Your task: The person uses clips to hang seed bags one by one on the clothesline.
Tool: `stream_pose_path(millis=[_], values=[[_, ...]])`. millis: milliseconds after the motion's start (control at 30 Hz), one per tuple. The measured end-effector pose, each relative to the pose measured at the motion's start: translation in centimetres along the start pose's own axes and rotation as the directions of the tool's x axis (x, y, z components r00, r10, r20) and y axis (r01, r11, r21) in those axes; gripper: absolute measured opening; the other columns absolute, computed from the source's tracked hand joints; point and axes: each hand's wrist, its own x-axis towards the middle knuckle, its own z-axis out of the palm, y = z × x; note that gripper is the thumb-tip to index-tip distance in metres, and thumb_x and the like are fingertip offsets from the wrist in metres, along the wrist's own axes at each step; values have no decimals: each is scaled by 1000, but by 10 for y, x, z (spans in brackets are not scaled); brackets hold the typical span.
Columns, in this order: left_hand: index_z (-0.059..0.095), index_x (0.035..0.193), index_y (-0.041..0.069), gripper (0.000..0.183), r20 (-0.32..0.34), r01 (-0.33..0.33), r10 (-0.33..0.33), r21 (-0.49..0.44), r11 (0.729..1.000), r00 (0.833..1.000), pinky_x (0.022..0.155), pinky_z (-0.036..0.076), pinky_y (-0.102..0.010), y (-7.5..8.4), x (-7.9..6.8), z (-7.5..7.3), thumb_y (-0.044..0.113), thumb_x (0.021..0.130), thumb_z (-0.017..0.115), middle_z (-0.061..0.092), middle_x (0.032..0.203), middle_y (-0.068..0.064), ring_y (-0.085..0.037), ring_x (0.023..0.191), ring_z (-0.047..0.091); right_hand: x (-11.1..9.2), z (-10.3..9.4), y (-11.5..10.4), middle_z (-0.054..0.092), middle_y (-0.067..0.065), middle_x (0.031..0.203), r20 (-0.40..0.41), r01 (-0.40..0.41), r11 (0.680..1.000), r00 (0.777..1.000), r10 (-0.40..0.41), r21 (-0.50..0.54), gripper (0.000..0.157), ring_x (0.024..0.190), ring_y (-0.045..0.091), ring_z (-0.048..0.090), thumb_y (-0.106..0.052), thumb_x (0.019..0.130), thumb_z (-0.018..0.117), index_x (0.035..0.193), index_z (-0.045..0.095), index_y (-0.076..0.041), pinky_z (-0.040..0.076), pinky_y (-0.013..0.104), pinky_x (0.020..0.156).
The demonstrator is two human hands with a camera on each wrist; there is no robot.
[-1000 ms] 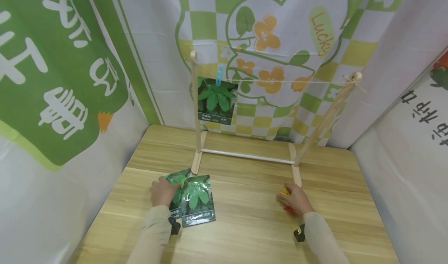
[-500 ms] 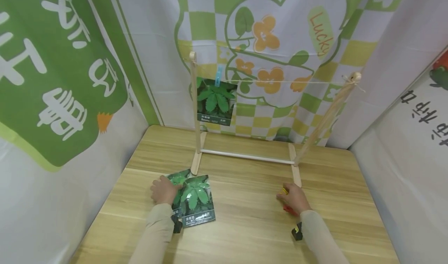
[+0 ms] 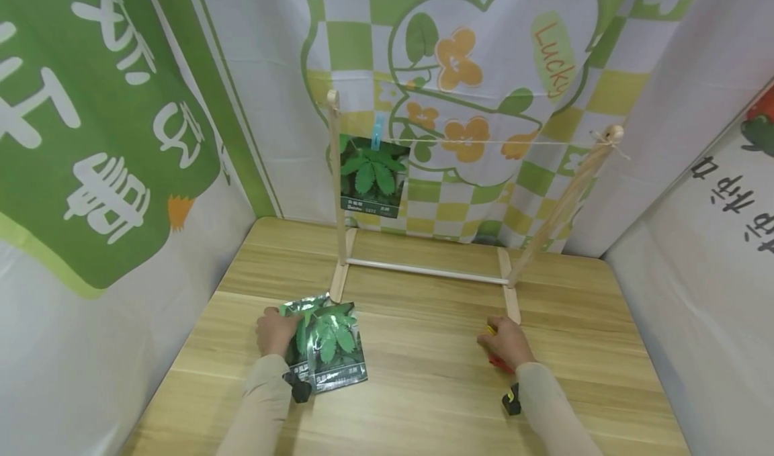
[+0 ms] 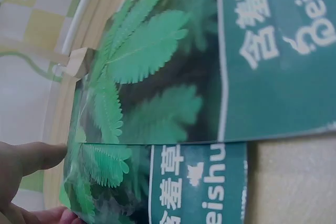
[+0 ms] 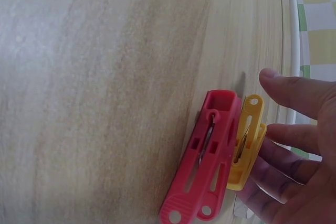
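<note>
At the left of the table my left hand (image 3: 275, 333) pinches the left edge of a green seed packet (image 4: 136, 182), its thumb and fingertips at that edge. A second seed packet (image 3: 338, 348) overlaps the first from the right. Both carry a leaf picture and white lettering. My right hand (image 5: 299, 150) is at the right, beside a red clothespin (image 5: 202, 161) and a smaller yellow clothespin (image 5: 252, 129). Its thumb stands apart and its fingers are loosely bent, the fingertips right at the yellow one. Both clothespins lie side by side on the wood.
A wooden rack (image 3: 343, 268) with a string (image 3: 478, 141) stands at the back of the table. From the string hangs another seed packet (image 3: 375, 180), held by a blue clothespin (image 3: 377, 133) near the left post. Printed cloth (image 3: 363, 46) encloses the table behind.
The left hand and both seed packets under it have slid slightly left over the last half second. The right hand stays by the clothespins.
</note>
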Motion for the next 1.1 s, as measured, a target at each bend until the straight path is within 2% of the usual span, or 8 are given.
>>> stream_pose_path(millis=[167,400,533,733,833,1100], values=[[49,127,-14,53,-1,37,-37,-111,993,999,93,47,-56,-3,4,-2,27,94,57,55,123,-36,-49,111,55,0,0,-1,67,27,109,-10,2,1000,1000,-2,-19,41,104,43,63,-19,82,76,112,66,7,51,55,91],[52,127,-10,43,29,120,-116,-243,963,993,99,45,-55,0,3,-5,21,97,52,56,123,-32,-45,113,54,0,0,-3,67,27,107,-9,0,998,1000,-1,-57,43,101,40,64,-18,82,76,113,65,8,51,54,89],[51,129,-9,42,39,144,-139,-286,947,990,101,44,-54,0,2,-5,18,97,52,55,124,-31,-44,114,53,0,1,-4,68,26,104,-31,12,997,999,-15,-82,42,95,37,64,-17,80,77,111,66,9,52,53,86],[53,126,-9,38,8,116,-118,-298,948,993,94,48,-51,-5,4,-4,15,96,54,57,122,-32,-42,109,56,0,0,-8,67,26,101,-56,12,995,998,-17,-100,36,92,38,64,-14,79,76,106,67,8,52,53,85],[53,126,-8,37,11,121,-124,-309,943,992,93,49,-50,-6,4,-5,14,96,53,58,122,-31,-42,109,57,-1,-1,-8,67,27,101,-67,16,995,997,-23,-101,34,93,40,65,-12,79,75,104,67,9,52,53,85],[52,128,-9,39,48,146,-138,-370,918,989,100,46,-50,-4,4,-8,14,97,53,55,126,-31,-42,115,53,-1,0,-7,66,25,100,-58,-4,995,998,-2,-97,36,85,31,62,-13,80,75,105,67,11,53,51,83]])
